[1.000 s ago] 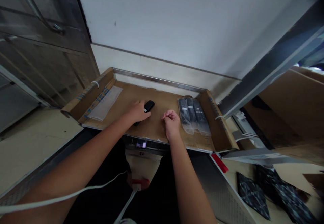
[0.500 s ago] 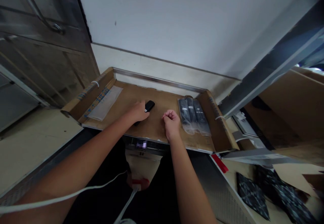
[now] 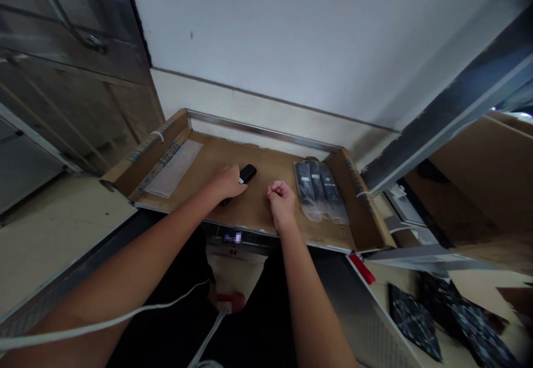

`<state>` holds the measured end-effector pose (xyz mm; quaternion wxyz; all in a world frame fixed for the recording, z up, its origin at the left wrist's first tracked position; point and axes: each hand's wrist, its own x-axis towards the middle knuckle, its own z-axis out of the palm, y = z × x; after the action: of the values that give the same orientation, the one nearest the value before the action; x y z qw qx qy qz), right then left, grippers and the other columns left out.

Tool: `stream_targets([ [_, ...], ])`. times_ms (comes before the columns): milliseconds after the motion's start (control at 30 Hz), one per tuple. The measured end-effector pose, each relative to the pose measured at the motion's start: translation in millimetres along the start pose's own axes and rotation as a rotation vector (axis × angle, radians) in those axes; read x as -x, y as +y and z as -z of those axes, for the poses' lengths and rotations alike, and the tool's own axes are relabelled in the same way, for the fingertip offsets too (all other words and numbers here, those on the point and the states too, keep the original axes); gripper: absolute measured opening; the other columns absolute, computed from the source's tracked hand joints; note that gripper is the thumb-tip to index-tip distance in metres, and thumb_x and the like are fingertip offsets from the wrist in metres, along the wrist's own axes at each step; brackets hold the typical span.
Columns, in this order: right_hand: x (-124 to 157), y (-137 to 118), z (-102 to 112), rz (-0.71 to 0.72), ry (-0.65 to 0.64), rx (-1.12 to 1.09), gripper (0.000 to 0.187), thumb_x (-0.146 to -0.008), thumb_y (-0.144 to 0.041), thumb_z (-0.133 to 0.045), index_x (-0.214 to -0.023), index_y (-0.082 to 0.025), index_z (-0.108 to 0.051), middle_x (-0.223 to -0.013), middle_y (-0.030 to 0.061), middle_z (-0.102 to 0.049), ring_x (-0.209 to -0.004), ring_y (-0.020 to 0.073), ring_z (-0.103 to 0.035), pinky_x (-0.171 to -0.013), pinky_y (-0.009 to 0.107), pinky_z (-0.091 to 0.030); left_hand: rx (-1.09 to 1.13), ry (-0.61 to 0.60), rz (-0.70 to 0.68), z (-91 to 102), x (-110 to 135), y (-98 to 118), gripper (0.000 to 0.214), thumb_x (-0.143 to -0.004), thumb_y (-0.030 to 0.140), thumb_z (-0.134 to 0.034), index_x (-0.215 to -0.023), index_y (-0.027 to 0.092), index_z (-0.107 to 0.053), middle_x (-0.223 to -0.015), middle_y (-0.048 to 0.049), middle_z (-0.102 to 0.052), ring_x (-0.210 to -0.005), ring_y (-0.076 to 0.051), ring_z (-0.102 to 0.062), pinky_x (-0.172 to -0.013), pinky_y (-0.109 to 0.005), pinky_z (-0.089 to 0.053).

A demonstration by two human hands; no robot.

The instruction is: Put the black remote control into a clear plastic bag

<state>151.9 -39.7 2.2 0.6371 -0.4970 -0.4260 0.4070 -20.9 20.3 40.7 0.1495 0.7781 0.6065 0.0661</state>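
Our left hand (image 3: 227, 182) is down on the cardboard tray (image 3: 256, 210), fingers curled over the near end of the black remote (image 3: 245, 175), gripping it, and the remote's far end pokes out past the knuckles, angled toward the far right. The remote lies flat on the cardboard, roughly mid-tray, a little left of centre. Our right hand (image 3: 282, 201) sits just to the right of it, closed in a fist, knuckles up, resting on the tray; we cannot tell whether anything is inside it. There's bare cardboard between the two hands, so they are near each other but not touching.

Just right of the fist we've got the bagged remotes (image 3: 320, 190), three dark ones side by side in clear wrap, lying against the tray's raised right flap. Over at the far left, a flat clear plastic sleeve (image 3: 172, 160) lies well apart from the left hand. A metal rail (image 3: 262, 130) runs along the tray's far edge, with the white wall (image 3: 291, 40) behind it and a grey metal cabinet (image 3: 62, 68) at the left. Near us, a white cable (image 3: 125, 317) crosses below the left forearm, and patterned dark panels (image 3: 414, 323) lie low on the right
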Motion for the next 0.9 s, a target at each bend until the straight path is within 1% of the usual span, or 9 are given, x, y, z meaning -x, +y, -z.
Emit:
stream_targets([
  [233,-0.9,2.7,1.0,0.028,-0.009,-0.010,0.013,-0.058,-0.021,-0.053,-0.069,-0.022,-0.048,-0.064,-0.0054,-0.049,-0.060,0.0107,-0.042,-0.060,0.024,-0.030,0.003,0.017,-0.028,-1.0,1.7,-1.2,0.057,-0.079,0.051,-0.062,-0.122,0.013,-0.055,-0.123,-0.0205,-0.062,-0.113,-0.034,-0.061,-0.089,-0.039,-0.049],
  [400,-0.8,0.5,1.3,0.059,0.002,0.034,0.015,-0.058,-0.019,-0.052,-0.073,-0.022,-0.051,-0.067,-0.0049,-0.050,-0.063,0.0113,-0.042,-0.060,0.024,-0.030,-0.002,0.022,-0.022,-0.4,2.8,-0.9,0.058,-0.080,0.051,-0.062,-0.124,0.014,-0.054,-0.125,-0.0195,-0.062,-0.115,-0.033,-0.060,-0.090,-0.038,-0.048],
  [567,1.0,-0.8,1.1,0.044,0.001,0.040,0.013,-0.057,-0.019,-0.053,-0.070,-0.022,-0.051,-0.064,-0.0053,-0.048,-0.060,0.0110,-0.039,-0.057,0.023,-0.027,0.016,0.020,-0.025,-1.2,2.9,-1.7,0.056,-0.080,0.049,-0.062,-0.123,0.014,-0.054,-0.126,-0.0192,-0.061,-0.115,-0.033,-0.060,-0.090,-0.038,-0.048],
  [767,0.6,0.4,0.2,0.016,-0.004,0.045,0.011,-0.057,-0.021,-0.055,-0.068,-0.022,-0.050,-0.063,-0.0050,-0.049,-0.060,0.0111,-0.041,-0.057,0.024,-0.029,0.015,0.029,-0.022,-3.4,1.6,-2.9,0.055,-0.080,0.051,-0.063,-0.121,0.016,-0.055,-0.125,-0.0175,-0.062,-0.115,-0.032,-0.060,-0.091,-0.037,-0.048],
  [900,0.2,-1.2,0.3,0.008,0.018,0.038,0.015,-0.059,-0.023,-0.057,-0.073,-0.021,-0.055,-0.066,-0.0046,-0.052,-0.060,0.0108,-0.042,-0.058,0.023,-0.031,0.025,0.035,-0.025,-4.1,1.6,-3.7,0.056,-0.079,0.051,-0.063,-0.122,0.015,-0.054,-0.124,-0.0179,-0.062,-0.115,-0.032,-0.060,-0.091,-0.038,-0.048],
])
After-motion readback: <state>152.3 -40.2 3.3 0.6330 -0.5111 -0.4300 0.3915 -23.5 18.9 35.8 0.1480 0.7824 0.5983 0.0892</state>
